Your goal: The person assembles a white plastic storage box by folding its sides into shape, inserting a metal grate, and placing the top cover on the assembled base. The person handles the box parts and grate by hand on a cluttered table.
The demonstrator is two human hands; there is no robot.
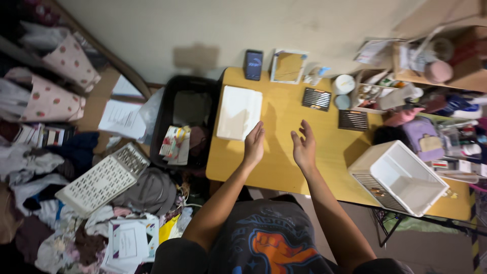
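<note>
Both hands hover over the yellow worktop [284, 167], empty, each grip wide with fingers spread. The left hand [253, 143] is just beside the near right corner of one white folded cloth [239, 112], which lies flat at the worktop's left side; the right hand [303, 147] is apart from it. The cloth looks soft, light and limp, likely best pinched at a corner or an edge. Counted: one white open bin [401, 177] at right, two dark slatted trays [316, 99], one dark phone [253, 64] at the far edge.
</note>
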